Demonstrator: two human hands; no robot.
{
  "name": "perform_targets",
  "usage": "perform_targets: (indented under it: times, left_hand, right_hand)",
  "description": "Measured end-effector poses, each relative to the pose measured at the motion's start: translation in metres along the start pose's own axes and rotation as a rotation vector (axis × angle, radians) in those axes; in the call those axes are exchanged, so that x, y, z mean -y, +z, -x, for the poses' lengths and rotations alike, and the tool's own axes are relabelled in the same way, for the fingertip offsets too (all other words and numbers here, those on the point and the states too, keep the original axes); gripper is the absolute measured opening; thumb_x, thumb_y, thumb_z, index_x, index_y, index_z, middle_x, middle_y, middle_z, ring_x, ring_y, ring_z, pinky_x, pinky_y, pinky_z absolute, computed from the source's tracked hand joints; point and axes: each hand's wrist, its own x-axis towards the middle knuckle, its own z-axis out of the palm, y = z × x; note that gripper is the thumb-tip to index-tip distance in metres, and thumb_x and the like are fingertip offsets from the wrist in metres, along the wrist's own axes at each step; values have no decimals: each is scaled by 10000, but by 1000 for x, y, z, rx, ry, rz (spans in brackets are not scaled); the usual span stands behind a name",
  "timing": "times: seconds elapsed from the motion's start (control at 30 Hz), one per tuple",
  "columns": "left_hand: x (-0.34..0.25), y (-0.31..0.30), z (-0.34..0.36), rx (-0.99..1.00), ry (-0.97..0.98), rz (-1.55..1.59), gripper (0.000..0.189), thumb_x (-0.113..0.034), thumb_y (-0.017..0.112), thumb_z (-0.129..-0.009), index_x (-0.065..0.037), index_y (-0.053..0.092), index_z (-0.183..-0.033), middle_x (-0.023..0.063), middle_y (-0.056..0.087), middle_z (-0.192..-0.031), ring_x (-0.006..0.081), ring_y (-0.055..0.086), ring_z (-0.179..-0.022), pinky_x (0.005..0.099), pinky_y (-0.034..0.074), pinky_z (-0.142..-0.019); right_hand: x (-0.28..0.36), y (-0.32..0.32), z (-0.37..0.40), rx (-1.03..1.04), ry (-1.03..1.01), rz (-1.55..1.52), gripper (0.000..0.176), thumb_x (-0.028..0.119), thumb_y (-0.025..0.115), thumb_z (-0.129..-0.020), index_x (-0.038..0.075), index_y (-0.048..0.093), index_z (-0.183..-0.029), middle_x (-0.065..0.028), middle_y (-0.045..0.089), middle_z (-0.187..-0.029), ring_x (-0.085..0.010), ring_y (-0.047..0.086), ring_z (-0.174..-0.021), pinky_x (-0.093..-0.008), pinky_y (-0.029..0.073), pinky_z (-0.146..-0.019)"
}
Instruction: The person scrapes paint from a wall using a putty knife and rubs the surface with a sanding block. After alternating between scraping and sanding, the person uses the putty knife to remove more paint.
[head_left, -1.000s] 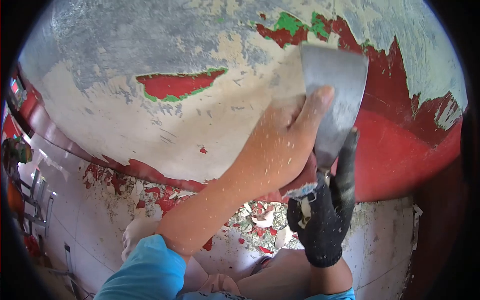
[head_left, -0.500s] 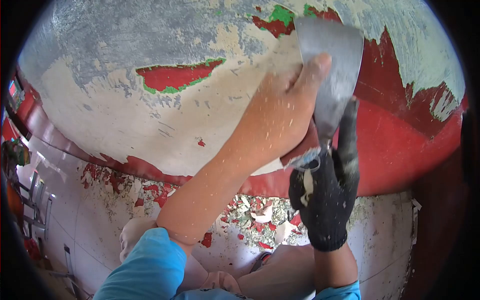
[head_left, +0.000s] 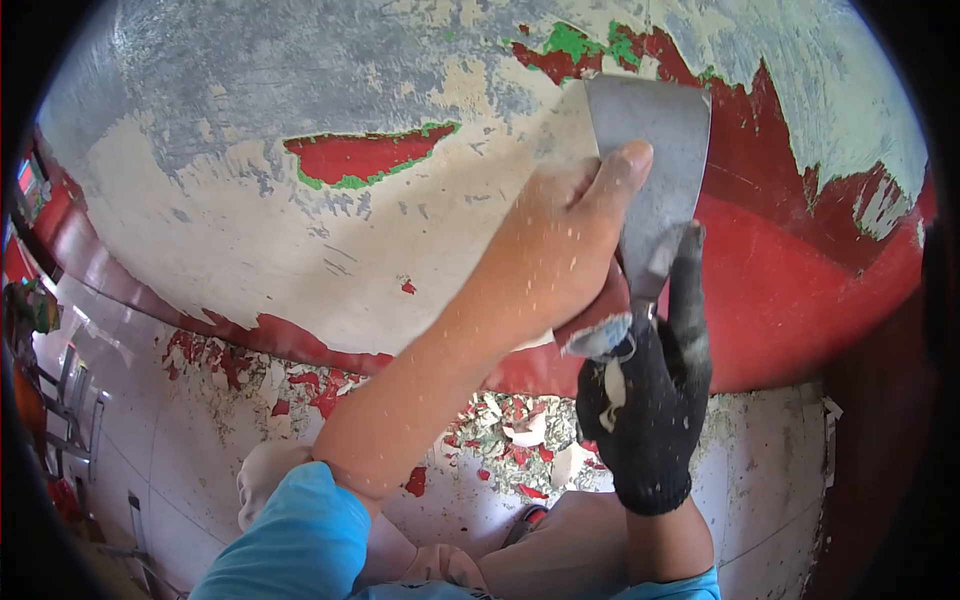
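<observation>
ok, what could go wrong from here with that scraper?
1. The bare left hand presses right on the scraper blade; a slip could cut it, since only the right hand is gloved.
2. The blade's corner could gouge the curved surface.
3. Paint chips litter the floor, possibly slippery underfoot.

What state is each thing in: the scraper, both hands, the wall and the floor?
scraper: blade flat against the wall, gripped by both hands.
left hand: bare, dusty, closed over the blade's base.
right hand: black-gloved, gripping the scraper, one finger along the blade.
wall: paint partly scraped off, red and green patches showing.
floor: littered with paint chips.
</observation>
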Motion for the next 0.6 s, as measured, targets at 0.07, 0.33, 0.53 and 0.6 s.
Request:
perform_targets:
  times: [0.07,0.33,0.53,0.6]
  left_hand:
    - [-7,3,1,-7,-59,45,522,-515,501,-898,-14,625,-823,16,548,-553,75,408,-342,235,299,-348]
    - [-10,-1,2,74,-229,-14,514,-521,512,-890,-21,625,-855,15,538,-530,69,397,-324,234,268,-320]
    - [-13,-2,1,38,-193,-27,566,-546,508,-879,5,629,-919,24,550,-533,87,412,-331,247,310,-354]
    - [-15,-1,3,66,-235,-71,579,-548,507,-877,14,627,-941,27,547,-524,94,414,-330,256,320,-360]
  right_hand:
    - [-3,-4,2,-8,-9,1,638,50,455,-920,38,118,-1462,19,494,-616,-28,434,-454,-195,357,-408]
    - [5,3,-2,-47,-25,104,612,145,457,-942,121,148,-1469,-36,512,-605,-83,444,-391,-219,354,-363]
    - [10,7,3,-66,30,44,648,28,451,-922,74,107,-1469,17,485,-622,-29,418,-430,-194,340,-378]
    - [3,-5,2,-24,107,-66,560,3,470,-899,73,287,-1423,-215,512,-1248,-122,575,-581,-246,474,-508]
